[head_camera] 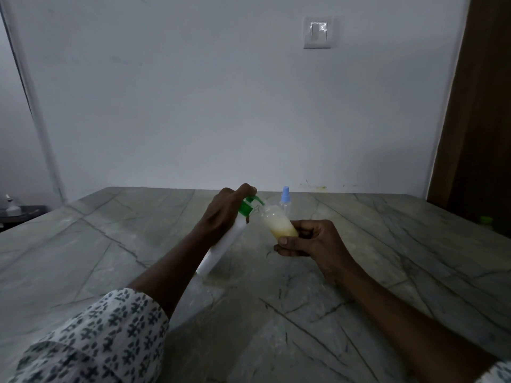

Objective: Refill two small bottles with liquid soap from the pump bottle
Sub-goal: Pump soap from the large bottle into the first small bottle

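Note:
A white pump bottle [221, 248] with a green pump head [249, 204] leans to the right, its base on the marble table [387, 258]. My left hand [224, 214] grips its neck, fingers curled over the pump head. My right hand [315, 241] holds a small clear bottle [278, 223], tilted with its open mouth at the pump's spout; yellowish soap fills its lower part. A second small bottle with a blue spray cap [285, 199] stands upright just behind them.
A small green object [486, 220] lies at the table's right edge beside a brown wooden door [481, 106]. The wall behind carries a light switch [318, 31]. A dark side surface with a white item [11, 207] lies far left.

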The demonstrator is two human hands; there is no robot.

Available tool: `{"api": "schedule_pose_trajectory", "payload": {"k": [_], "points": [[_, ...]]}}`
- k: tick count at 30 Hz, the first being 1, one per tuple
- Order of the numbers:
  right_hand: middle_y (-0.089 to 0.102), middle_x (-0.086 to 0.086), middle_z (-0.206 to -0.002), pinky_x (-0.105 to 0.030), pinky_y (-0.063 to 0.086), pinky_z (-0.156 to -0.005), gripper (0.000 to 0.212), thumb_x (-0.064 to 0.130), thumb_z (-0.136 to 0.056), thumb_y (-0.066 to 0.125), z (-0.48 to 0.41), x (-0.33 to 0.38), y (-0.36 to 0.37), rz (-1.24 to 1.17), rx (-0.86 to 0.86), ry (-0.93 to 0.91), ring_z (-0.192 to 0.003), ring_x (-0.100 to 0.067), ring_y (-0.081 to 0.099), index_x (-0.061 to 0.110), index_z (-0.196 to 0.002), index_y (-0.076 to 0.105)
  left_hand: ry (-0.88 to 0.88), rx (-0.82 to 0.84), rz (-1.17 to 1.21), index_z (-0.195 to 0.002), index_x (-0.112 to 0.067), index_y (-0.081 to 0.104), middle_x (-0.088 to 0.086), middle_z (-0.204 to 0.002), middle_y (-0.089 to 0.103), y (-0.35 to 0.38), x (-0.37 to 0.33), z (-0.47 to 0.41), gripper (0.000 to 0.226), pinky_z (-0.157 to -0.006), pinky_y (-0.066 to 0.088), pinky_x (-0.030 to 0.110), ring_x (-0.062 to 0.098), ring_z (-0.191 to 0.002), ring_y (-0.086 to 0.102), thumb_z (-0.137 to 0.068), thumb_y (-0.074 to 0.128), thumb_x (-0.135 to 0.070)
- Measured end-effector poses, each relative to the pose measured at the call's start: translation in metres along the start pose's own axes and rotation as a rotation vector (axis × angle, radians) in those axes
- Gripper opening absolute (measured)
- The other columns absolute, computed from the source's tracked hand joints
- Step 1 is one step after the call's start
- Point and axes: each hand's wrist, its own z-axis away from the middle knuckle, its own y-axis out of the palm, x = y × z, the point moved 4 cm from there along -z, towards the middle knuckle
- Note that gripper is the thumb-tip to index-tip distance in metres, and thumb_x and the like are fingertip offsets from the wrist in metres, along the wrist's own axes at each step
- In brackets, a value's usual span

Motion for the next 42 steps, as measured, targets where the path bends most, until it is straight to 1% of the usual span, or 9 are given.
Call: {"api": "schedule_pose_trajectory", "payload": {"k": [6,10,13,16,19,25,30,36,42], "points": [[0.073,-0.023,-0.100,-0.037,0.062,-0.075,0.042,-0.008,-0.075,0.074,-0.001,0.003,0.001,-0.051,-0.028,0.000,-0.084,-0.039,0.074,-0.007,-0.116,0.064,-0.003,0.001,-0.004,-0.054,-0.022,0.073,0.007,-0.066,0.072,0.000,-0.003,0.002,0.061,-0.070,0.044,0.031,0.010,-0.057,0.064,-0.071,0.047,-0.075],[0.075,-0.023,-0.089,-0.036,0.063,-0.070,0.031,-0.002,-0.081,0.071,0.000,0.009,0.001,-0.071,-0.055,-0.024,-0.078,-0.039,0.074,-0.006,-0.111,0.066,-0.003,-0.039,-0.027,-0.042,-0.022,0.068,0.006,-0.065,0.072,-0.003,-0.001,0.002,0.063,-0.070,0.042,0.029,0.010,-0.059,0.064,-0.083,0.052,-0.067],[0.075,-0.023,-0.083,-0.035,0.063,-0.067,0.024,0.000,-0.083,0.069,0.000,0.012,0.004,-0.075,-0.055,-0.035,-0.074,-0.039,0.074,-0.006,-0.106,0.067,-0.013,-0.043,-0.018,-0.049,-0.012,0.069,0.006,-0.057,0.068,-0.004,-0.002,0.002,0.066,-0.070,0.042,0.032,0.009,-0.052,0.060,-0.088,0.053,-0.063],[0.075,-0.023,-0.083,-0.036,0.063,-0.068,0.027,0.000,-0.083,0.069,0.000,0.010,0.001,-0.073,-0.063,-0.018,-0.075,-0.040,0.074,-0.008,-0.108,0.067,-0.006,-0.014,-0.025,-0.050,-0.019,0.071,0.004,-0.055,0.067,-0.001,-0.005,0.005,0.064,-0.070,0.042,0.031,0.007,-0.052,0.059,-0.088,0.051,-0.065],[0.075,-0.024,-0.085,-0.038,0.063,-0.071,0.030,0.002,-0.083,0.070,0.000,0.008,-0.005,-0.044,-0.067,-0.008,-0.078,-0.041,0.073,-0.011,-0.111,0.066,-0.008,0.019,-0.027,-0.069,-0.013,0.078,0.007,-0.059,0.069,0.002,-0.006,0.007,0.069,-0.070,0.044,0.032,0.011,-0.054,0.061,-0.080,0.047,-0.074],[0.074,-0.025,-0.090,-0.038,0.062,-0.075,0.028,-0.001,-0.082,0.068,0.001,0.011,0.000,-0.083,0.006,-0.028,-0.083,-0.042,0.073,-0.005,-0.110,0.067,-0.043,0.110,0.070,-0.068,-0.011,0.068,0.008,-0.057,0.062,0.003,-0.018,0.013,0.059,-0.062,0.043,0.029,0.011,-0.049,0.056,-0.100,0.039,-0.052],[0.074,-0.026,-0.091,-0.038,0.062,-0.074,0.035,-0.002,-0.081,0.069,0.001,0.013,-0.003,-0.049,0.021,-0.041,-0.082,-0.041,0.073,-0.012,-0.115,0.064,-0.056,0.138,0.062,-0.070,-0.003,0.065,0.012,-0.061,0.062,0.003,-0.018,0.012,0.065,-0.063,0.043,0.030,0.012,-0.049,0.057,-0.099,0.038,-0.053],[0.074,-0.025,-0.089,-0.037,0.062,-0.072,0.034,-0.005,-0.081,0.069,0.000,0.013,-0.002,-0.019,0.024,-0.050,-0.078,-0.040,0.074,-0.011,-0.114,0.065,-0.079,0.111,0.070,-0.070,-0.010,0.066,0.012,-0.062,0.063,0.001,-0.015,0.011,0.056,-0.059,0.044,0.027,0.013,-0.049,0.056,-0.100,0.039,-0.050],[0.074,-0.025,-0.089,-0.035,0.062,-0.071,0.034,-0.006,-0.081,0.069,0.001,0.012,0.000,-0.023,0.027,-0.042,-0.078,-0.039,0.074,-0.009,-0.115,0.065,-0.031,0.078,0.105,-0.063,-0.009,0.063,0.008,-0.057,0.063,0.000,-0.015,0.011,0.057,-0.049,0.045,0.015,0.010,-0.046,0.056,-0.102,0.039,-0.042]]}}
